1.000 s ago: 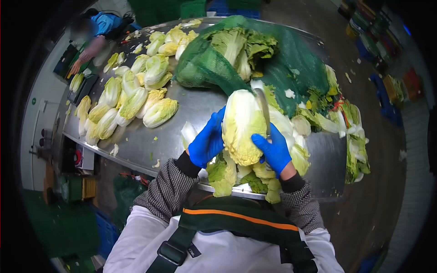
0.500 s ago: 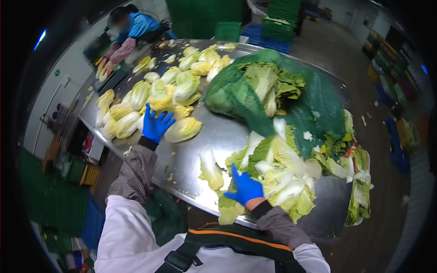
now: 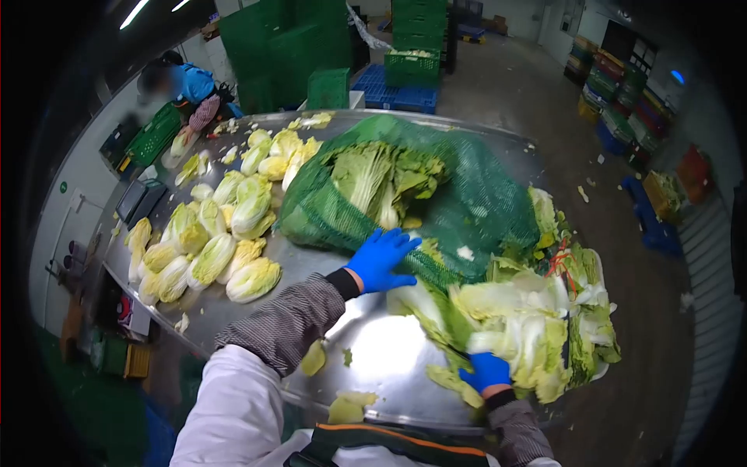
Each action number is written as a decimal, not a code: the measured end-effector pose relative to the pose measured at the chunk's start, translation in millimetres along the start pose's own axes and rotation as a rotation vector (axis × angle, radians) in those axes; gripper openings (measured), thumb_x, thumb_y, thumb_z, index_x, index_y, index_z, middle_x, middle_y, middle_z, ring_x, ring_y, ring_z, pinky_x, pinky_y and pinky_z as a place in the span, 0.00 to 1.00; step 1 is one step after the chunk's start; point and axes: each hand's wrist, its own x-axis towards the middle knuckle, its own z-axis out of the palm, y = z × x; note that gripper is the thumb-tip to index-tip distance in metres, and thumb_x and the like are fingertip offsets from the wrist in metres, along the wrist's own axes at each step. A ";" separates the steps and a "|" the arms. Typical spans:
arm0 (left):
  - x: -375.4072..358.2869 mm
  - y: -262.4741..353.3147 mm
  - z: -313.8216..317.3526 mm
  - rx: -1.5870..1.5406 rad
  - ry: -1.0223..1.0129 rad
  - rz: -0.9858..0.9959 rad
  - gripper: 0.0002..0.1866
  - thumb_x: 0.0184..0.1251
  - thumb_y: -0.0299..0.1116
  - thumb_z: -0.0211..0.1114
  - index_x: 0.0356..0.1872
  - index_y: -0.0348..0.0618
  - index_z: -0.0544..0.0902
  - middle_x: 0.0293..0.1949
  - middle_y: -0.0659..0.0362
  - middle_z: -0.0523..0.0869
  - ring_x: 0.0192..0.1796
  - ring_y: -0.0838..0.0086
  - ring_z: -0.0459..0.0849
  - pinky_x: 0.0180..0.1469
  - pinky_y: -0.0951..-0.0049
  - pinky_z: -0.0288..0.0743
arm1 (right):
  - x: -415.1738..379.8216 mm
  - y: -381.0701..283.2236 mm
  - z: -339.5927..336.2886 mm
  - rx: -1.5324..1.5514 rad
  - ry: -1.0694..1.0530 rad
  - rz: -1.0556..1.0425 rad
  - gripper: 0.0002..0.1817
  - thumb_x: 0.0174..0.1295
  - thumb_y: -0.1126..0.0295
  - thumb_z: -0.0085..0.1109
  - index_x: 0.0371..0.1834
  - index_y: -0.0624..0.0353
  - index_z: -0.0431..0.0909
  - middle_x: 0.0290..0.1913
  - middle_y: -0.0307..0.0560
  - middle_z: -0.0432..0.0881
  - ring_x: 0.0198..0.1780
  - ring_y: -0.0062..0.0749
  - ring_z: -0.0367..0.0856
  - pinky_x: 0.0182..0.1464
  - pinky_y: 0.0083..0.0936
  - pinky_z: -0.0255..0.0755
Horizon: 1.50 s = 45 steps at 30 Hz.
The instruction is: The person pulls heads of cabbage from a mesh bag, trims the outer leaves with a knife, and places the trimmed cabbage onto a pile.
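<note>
My left hand point(image 3: 383, 261), in a blue glove, has its fingers spread at the near edge of a green mesh bag point(image 3: 486, 210). Inside the bag's opening sits a large leafy cabbage point(image 3: 362, 179). Lower right, my right hand point(image 3: 488, 372), also gloved in blue, presses against a pile of loose cabbage leaves point(image 3: 517, 319); its fingers are partly hidden by the leaves, so its grip is unclear. Trimmed yellow-green cabbages point(image 3: 212, 261) lie in a group to the left of the bag.
The metal table point(image 3: 381, 366) carries leaf scraps. A co-worker point(image 3: 194, 86) in blue stands at the far left beside a green crate point(image 3: 154, 134). Stacked green crates point(image 3: 411, 68) and a blue pallet point(image 3: 373, 86) stand behind the table. An orange-red string point(image 3: 562, 265) lies on the right leaves.
My left hand has moved from the trimmed cabbages to the bag's near edge. My right hand and the loose leaves have shifted right, baring metal near me. The view has turned.
</note>
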 end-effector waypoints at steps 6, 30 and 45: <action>20.7 -52.6 37.1 -0.098 -0.866 -0.337 0.42 0.51 0.75 0.54 0.49 0.44 0.82 0.40 0.47 0.86 0.46 0.54 0.84 0.51 0.61 0.76 | 0.4 174.5 -29.7 -0.168 0.205 0.356 0.22 0.46 0.51 0.68 0.40 0.52 0.79 0.34 0.54 0.81 0.37 0.51 0.81 0.39 0.45 0.73; 212.2 -101.2 76.2 0.061 -0.108 -0.445 0.23 0.51 0.38 0.68 0.52 0.53 0.80 0.41 0.51 0.84 0.44 0.55 0.83 0.45 0.58 0.76 | 8.9 111.2 -36.7 0.752 0.408 0.489 0.17 0.59 0.71 0.58 0.52 0.62 0.78 0.40 0.45 0.81 0.37 0.25 0.78 0.42 0.21 0.71; -89.3 117.3 -11.7 -0.292 -0.553 -0.030 0.31 0.46 0.37 0.74 0.57 0.49 0.77 0.54 0.52 0.79 0.51 0.55 0.80 0.54 0.63 0.75 | 13.3 14.0 -18.3 1.399 0.110 0.536 0.25 0.64 0.62 0.58 0.64 0.49 0.66 0.29 0.36 0.72 0.21 0.15 0.67 0.19 0.16 0.65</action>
